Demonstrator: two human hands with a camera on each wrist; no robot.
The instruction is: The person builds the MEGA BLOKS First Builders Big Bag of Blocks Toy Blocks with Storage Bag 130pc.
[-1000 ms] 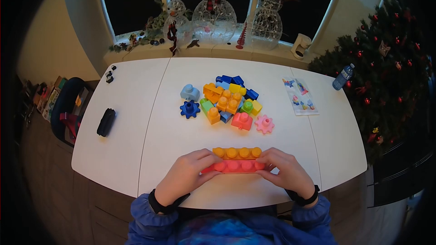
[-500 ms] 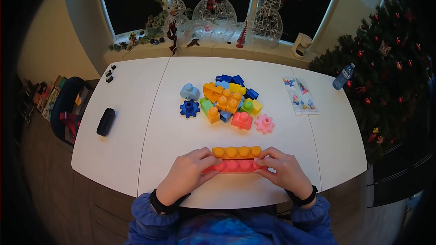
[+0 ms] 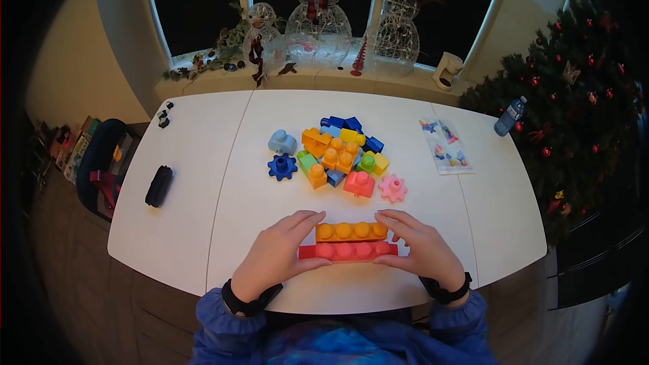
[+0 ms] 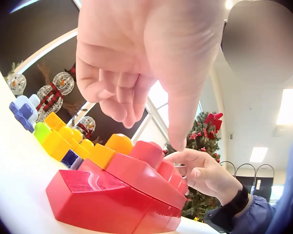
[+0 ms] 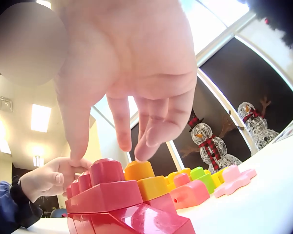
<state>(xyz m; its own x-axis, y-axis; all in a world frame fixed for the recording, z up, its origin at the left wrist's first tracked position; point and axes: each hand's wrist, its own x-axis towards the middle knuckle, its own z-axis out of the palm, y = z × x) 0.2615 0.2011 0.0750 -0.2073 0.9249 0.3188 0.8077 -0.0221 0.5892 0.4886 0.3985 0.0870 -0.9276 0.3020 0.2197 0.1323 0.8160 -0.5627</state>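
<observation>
My L hand & R hand sit at either end of the pink brick, fingers loosely spread, gripping nothing; can't tell if a thumb touches. It's on a red base, w/ the orange brick right behind, on the table nr me. Prob. light, stiff plastic, bit slick, not fragile; best pinched at both ends. Base's underside is hidden; unclear how orange brick attaches.
</observation>
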